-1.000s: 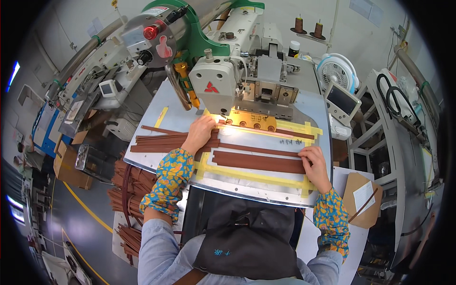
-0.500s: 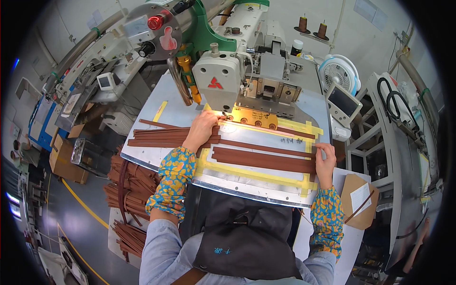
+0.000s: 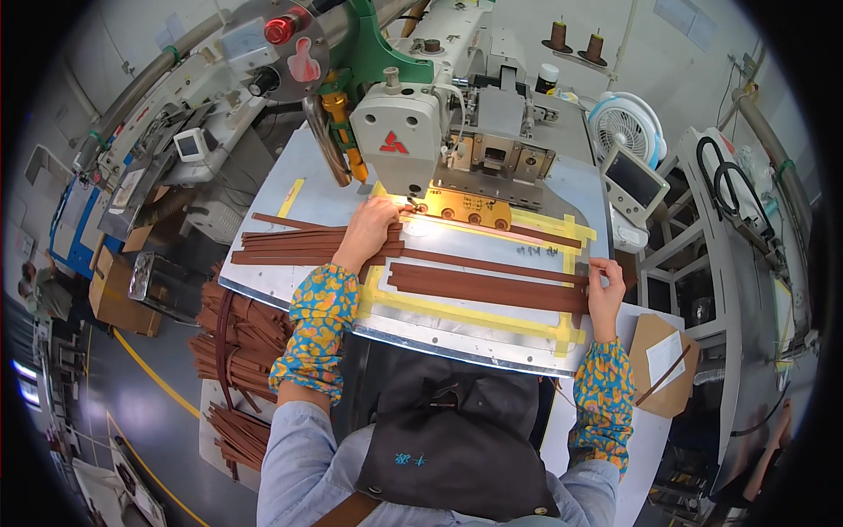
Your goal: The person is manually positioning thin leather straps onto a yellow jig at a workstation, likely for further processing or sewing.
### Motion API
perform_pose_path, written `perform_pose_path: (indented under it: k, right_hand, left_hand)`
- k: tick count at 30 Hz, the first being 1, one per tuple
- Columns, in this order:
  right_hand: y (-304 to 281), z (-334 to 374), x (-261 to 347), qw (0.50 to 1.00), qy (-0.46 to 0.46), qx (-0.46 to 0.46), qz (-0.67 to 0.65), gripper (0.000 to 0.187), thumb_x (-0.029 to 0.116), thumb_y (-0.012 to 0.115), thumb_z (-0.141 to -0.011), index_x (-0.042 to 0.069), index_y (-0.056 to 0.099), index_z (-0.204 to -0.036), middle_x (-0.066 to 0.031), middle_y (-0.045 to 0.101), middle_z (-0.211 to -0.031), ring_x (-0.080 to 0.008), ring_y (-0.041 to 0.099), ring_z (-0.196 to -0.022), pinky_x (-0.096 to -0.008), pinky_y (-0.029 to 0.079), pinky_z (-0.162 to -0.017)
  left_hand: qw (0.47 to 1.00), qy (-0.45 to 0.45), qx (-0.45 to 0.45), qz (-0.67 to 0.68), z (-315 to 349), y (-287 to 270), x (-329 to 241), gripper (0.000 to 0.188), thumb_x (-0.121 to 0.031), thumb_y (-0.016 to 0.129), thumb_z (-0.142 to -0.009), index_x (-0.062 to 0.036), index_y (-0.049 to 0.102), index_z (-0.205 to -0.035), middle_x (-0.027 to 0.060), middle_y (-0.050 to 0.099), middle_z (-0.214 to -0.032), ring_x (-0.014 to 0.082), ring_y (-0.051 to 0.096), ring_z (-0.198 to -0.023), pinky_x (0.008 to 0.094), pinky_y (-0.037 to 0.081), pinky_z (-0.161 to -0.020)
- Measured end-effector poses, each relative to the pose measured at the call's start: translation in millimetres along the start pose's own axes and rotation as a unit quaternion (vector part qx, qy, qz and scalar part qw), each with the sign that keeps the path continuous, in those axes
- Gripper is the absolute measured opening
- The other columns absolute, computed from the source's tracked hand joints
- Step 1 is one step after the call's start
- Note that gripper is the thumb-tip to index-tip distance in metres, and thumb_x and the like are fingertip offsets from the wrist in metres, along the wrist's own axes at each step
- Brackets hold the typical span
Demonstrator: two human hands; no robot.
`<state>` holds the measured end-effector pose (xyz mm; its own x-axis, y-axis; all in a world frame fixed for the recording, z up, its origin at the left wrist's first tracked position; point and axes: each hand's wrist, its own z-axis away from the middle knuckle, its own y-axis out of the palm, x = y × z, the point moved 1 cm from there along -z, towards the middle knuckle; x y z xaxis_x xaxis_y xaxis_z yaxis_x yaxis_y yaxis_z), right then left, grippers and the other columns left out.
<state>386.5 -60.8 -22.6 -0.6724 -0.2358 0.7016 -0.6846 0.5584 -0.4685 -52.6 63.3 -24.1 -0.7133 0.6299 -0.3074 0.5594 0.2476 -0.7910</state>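
Observation:
My left hand (image 3: 372,230) lies over the machine bed, its fingertips closed at the left end of a brown strip (image 3: 549,236) beneath the sewing machine head (image 3: 399,132). My fingers partly hide that end. Toward the right edge of the bed, my right hand (image 3: 606,285) pinches the right end of another long brown strip (image 3: 492,264). Below it lies a flat row of brown strips (image 3: 483,288), side by side, reaching to my right fingers. Several more strips (image 3: 285,246) fan out left of my left wrist. A yellow plate with round holes (image 3: 465,209) sits by the needle area.
Yellow tape (image 3: 457,321) marks the white bed. Bundles of brown strips (image 3: 237,342) are stacked lower left. A cardboard piece with paper (image 3: 660,369) lies at right. Beyond the bed stand a control screen (image 3: 634,184), a fan (image 3: 628,127) and thread spools (image 3: 577,44).
My right hand has shifted slightly right and up, at the end of the long strip. My left hand stays by the needle area. The whole view has shifted a little.

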Motion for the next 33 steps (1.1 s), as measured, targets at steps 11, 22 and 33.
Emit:
perform_pose_path:
  k: [11,22,33]
  right_hand:
    - [0.7,-0.6,-3.5,1.0,0.015,-0.007,-0.006,0.011,-0.002,0.058,-0.085,0.002,0.067,-0.091,-0.007,0.064,-0.088,-0.0211,0.058,-0.086,-0.0303,0.048,-0.079]
    - [-0.3,-0.9,-5.5,1.0,0.025,-0.007,-0.013,0.01,0.0,0.059,-0.085,0.002,0.066,-0.091,-0.0071,0.064,-0.086,-0.0217,0.058,-0.086,-0.031,0.047,-0.08]
    - [-1.3,-0.8,-3.4,1.0,0.017,-0.007,0.002,0.01,0.0,0.058,-0.085,0.002,0.066,-0.091,-0.0075,0.064,-0.087,-0.0226,0.058,-0.087,-0.0319,0.048,-0.08]
  left_hand:
    - [1.0,0.011,-0.008,0.012,-0.5,-1.3,-0.8,0.003,-0.005,0.057,-0.08,-0.0068,0.059,-0.081,0.0041,0.067,-0.097,0.0243,0.057,-0.099,0.037,0.042,-0.083]
    - [1.0,-0.005,0.009,0.002,-1.7,-3.9,-2.3,0.006,0.0,0.058,-0.078,-0.0055,0.056,-0.078,0.0048,0.068,-0.102,0.0266,0.058,-0.097,0.0377,0.045,-0.083]
    - [1.0,-0.015,0.003,0.01,-0.1,-1.8,0.9,0.006,0.0,0.058,-0.078,-0.0057,0.056,-0.077,0.0041,0.069,-0.102,0.0262,0.058,-0.098,0.0372,0.044,-0.083]
